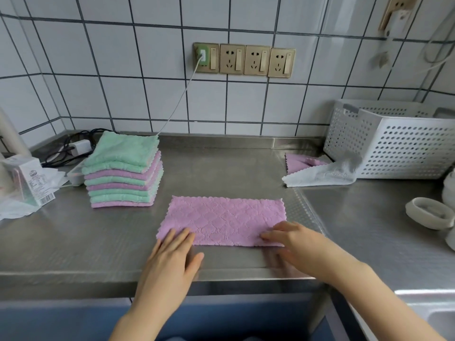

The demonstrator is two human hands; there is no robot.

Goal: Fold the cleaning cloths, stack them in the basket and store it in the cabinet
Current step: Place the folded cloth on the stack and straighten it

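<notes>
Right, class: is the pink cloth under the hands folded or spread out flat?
Folded once, it seems: the pink quilted cloth lies as a long rectangle, about twice the width of the square cloths in the green-and-pink stack. Its layers aren't visible.

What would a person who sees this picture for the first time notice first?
Probably the pink cloth, lying as a flat rectangle in the middle of the steel counter, with the left hand and right hand resting on its near corners. Next, the stack of green and pink cloths at the back left, and the white perforated basket at the right.
</notes>
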